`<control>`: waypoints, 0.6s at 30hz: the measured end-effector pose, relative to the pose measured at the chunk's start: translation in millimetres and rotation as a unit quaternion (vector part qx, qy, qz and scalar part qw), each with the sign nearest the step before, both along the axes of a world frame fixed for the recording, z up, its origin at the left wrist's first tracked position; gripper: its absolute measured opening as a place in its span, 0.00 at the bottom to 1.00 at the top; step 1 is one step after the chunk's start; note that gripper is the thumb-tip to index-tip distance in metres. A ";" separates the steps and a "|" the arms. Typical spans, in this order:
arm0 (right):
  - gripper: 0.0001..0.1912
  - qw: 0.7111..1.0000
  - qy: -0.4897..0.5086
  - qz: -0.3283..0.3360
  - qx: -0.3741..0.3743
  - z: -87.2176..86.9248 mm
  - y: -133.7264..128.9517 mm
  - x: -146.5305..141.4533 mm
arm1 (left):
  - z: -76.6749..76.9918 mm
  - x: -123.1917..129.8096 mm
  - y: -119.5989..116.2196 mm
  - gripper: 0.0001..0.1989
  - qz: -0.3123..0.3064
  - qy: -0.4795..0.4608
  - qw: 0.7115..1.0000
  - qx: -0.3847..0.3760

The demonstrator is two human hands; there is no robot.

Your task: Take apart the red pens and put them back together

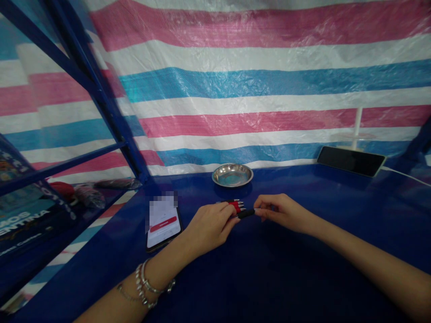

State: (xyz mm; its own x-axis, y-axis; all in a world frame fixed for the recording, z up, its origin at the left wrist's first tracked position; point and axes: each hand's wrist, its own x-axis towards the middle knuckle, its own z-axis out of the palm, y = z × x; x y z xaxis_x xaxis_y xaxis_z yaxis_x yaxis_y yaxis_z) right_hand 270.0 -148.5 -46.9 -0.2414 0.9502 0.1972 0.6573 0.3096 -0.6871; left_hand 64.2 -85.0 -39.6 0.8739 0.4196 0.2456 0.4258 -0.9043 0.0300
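Observation:
Between my two hands is a pen with a black grip (246, 213), lying roughly level just above the blue table. My left hand (212, 224), with bracelets at its wrist, pinches the pen's rear part, which its fingers mostly hide. At the other end, my right hand (272, 208) has thumb and fingertips closed on the silver tip. Several red and black pens (237, 205) lie side by side just beyond my left fingers, tips pointing right. Whether my left fingers also touch these pens I cannot tell.
A shallow round metal dish (232, 175) stands behind the pens. Left of my left hand lies a phone (164, 222) with a lit screen. A dark-screened device (351, 160) with a white cable leans at the back right. Blue metal framing (111, 116) borders the table's left side.

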 end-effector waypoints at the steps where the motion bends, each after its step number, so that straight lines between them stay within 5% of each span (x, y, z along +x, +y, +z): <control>1: 0.12 1.000 -0.010 0.001 0.002 0.0 0.2 0.1 | 0.0 0.1 -0.1 0.08 0.000 0.000 1.000 -0.001; 18: 0.13 0.999 -0.036 -0.020 -0.020 -0.2 -0.2 -2.6 | -1.0 -0.3 5.0 0.11 0.011 -0.003 1.000 0.006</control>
